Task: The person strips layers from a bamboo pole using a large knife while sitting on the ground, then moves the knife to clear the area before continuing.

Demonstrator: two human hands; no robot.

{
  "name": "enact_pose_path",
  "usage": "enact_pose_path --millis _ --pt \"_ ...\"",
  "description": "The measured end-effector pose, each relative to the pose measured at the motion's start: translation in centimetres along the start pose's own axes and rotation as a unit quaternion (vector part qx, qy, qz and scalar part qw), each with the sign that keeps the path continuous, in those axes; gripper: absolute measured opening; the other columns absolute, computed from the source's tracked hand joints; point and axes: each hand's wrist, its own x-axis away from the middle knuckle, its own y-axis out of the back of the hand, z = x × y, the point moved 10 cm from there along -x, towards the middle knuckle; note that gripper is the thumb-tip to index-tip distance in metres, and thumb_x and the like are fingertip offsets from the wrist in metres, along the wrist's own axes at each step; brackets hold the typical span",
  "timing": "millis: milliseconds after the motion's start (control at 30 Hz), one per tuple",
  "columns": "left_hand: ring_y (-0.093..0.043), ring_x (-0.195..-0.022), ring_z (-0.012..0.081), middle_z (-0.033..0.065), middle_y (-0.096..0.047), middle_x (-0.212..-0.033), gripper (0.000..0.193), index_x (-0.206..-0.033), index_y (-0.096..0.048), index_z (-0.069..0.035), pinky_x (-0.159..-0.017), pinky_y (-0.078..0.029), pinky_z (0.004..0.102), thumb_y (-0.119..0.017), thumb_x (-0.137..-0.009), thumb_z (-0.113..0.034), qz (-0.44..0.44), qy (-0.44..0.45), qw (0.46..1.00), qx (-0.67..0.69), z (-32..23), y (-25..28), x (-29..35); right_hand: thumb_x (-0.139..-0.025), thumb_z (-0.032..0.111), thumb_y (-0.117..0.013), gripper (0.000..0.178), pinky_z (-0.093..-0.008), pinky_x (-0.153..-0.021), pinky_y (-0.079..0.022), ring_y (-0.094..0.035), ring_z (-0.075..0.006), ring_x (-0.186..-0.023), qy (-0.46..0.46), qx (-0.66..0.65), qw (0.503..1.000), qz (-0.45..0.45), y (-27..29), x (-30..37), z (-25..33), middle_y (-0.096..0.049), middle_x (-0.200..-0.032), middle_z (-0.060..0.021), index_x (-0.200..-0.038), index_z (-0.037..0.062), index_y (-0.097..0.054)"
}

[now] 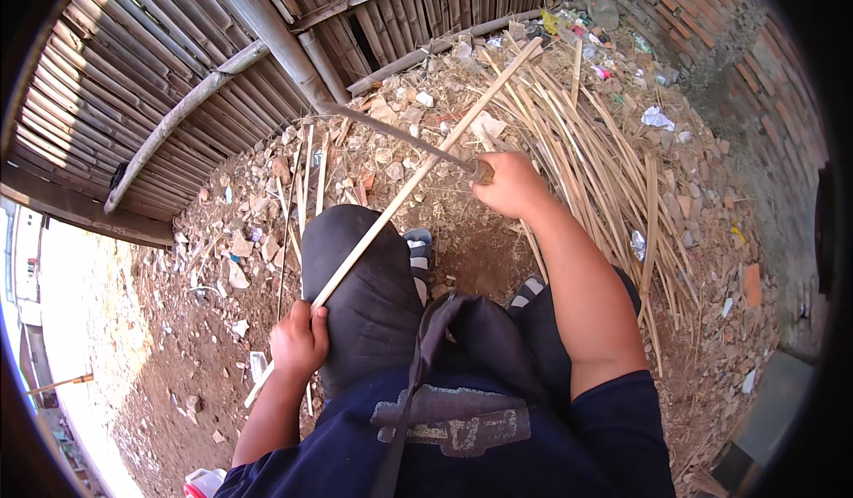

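Right hand (508, 184) is closed in a fist around the wooden handle of a long curved blade (391, 135), whose dark metal runs up and left toward the bamboo fence (133, 71). The blade crosses over a long pale bamboo strip (418, 174), touching it or just above it near the handle end; which, I cannot tell. Left hand (298, 340) is wrapped shut around the lower end of that strip, beside the person's raised left knee (360, 276), and the strip lies slantwise across the knee, with its far tip out on the rubble.

To shave or split such a strip cleanly, I judge that the left grip should stay firm and low, the knee should serve as a steady rest, and the edge should travel away from the body at a shallow angle, well apart from the holding fingers.

Around the person, a loose heap of cut bamboo slivers (604, 143) spreads to the right, reaching close to the right forearm. Broken stones and scraps of litter (657, 118) cover the bare earth, and a brick wall (711, 27) curves along the upper right. Sandalled feet (419, 242) sit just under the strip. A dark strap (418, 365) hangs down the chest near the working line and could snag; the heap could catch the elbow.
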Motion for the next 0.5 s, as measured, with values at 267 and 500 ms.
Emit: enact_pose_path --millis 267,500 --pt "-0.063 -0.063 0.0477 0.0226 -0.064 -0.070 0.030 -0.086 -0.051 -0.005 -0.057 -0.049 0.0569 -0.058 -0.102 -0.029 0.001 0.011 1.000 -0.018 -0.7 0.7 0.1 -0.081 0.025 -0.072 0.034 -0.0473 -0.084 -0.056 -0.070 -0.0399 -0.092 -0.035 0.022 0.999 0.017 0.7 1.2 1.4 -0.072 -0.096 -0.0220 -0.109 0.0051 -0.072" --pt "-0.062 -0.064 0.0492 0.0234 -0.063 -0.070 0.030 -0.087 -0.050 -0.005 -0.058 -0.049 0.0579 -0.058 -0.103 -0.030 0.002 -0.001 1.000 0.016 -0.6 0.3 0.0 -0.079 0.024 -0.073 0.029 -0.0489 -0.082 -0.056 -0.071 -0.0396 -0.090 0.063 0.033 0.997 0.021 -0.2 1.1 2.6 -0.073 -0.092 -0.0199 -0.103 0.0078 -0.073"
